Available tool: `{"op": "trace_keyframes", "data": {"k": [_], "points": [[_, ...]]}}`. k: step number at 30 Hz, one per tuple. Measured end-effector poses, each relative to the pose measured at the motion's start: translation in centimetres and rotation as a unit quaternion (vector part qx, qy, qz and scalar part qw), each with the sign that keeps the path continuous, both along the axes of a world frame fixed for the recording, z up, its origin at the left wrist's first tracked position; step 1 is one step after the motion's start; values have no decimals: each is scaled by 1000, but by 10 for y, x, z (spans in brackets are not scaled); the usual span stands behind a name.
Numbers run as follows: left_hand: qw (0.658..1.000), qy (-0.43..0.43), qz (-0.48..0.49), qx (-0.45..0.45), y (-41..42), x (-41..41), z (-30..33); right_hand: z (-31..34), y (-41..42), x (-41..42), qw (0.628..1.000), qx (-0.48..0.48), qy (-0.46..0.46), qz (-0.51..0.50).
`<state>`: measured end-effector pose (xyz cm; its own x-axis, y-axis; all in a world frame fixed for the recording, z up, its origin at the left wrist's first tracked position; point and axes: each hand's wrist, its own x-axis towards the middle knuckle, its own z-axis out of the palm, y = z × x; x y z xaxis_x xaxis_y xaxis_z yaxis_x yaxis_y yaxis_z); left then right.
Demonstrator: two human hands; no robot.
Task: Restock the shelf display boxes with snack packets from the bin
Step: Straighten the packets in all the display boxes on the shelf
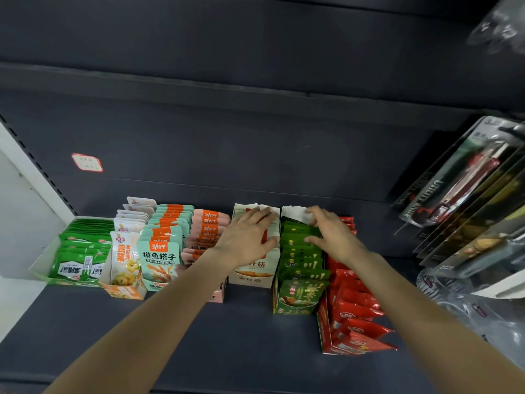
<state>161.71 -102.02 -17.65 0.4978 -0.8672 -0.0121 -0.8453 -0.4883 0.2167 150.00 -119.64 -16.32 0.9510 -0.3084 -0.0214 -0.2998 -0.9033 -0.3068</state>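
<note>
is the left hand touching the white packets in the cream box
Touching. The head view shows the left hand lying flat on the row of white packets in the cream display box, fingers spread across their tops with no gap.
</note>
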Motion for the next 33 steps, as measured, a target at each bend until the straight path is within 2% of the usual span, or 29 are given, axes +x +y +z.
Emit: {"op": "trace_keyframes", "data": {"k": [3,7,11,13,15,18,21,23,28,33], "points": [[1000,3,3,4,1,-2,0,-2,0,9,999,-22,25,-8],[1000,12,6,3,1,-2,0,0,10,12,995,-53,-20,-84],[1000,25,8,6,0,-2,1,1,13,-3,991,-94,-71,-68],[1000,18,12,2,0,-3,0,-4,10,-12,991,-66,-89,-78],[1000,21,15,-9,-1,-6,0,-9,7,-15,995,-5,-69,-78],[998,48,-20,-37,-7,-13,0,-5,6,-13,993,65,-65,-72],[997,49,-57,-35,-16,-17,-3,-2,5,-17,985,63,-109,-115],[997,35,-62,-24,-19,-19,-5,-5,5,-19,984,55,-102,-135],[996,50,-70,-37,-12,-24,1,-7,6,-18,987,80,-68,-122],[996,-14,-46,-75,2,-22,4,-5,16,-18,989,122,-39,-76]]}}
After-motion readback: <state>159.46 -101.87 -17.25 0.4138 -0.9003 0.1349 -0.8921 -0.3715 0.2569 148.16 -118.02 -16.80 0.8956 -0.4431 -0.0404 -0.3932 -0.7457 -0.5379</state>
